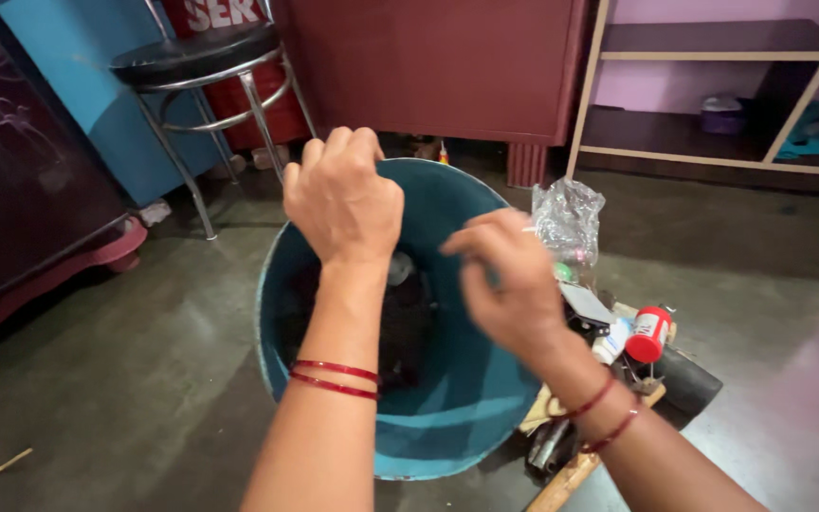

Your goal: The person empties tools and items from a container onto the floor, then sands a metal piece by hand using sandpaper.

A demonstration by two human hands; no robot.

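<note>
Left hand [341, 197] is fisted at the far rim of the teal tub [447, 417], holding nothing visible; right hand [509, 280] hovers over its right edge, fingers loosely pinched, contents blurred, beside the floor clutter with a red can [649, 334].

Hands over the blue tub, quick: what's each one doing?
Left hand: closed in a fist over the blue tub.
Right hand: fingers pinched, blurred; holding anything cannot be told.

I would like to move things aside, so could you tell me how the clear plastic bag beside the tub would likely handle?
The clear plastic bag looks thin and crinkled, so probably floppy and light. It stands crumpled beside the blue tub, so a push would likely topple it.
</note>
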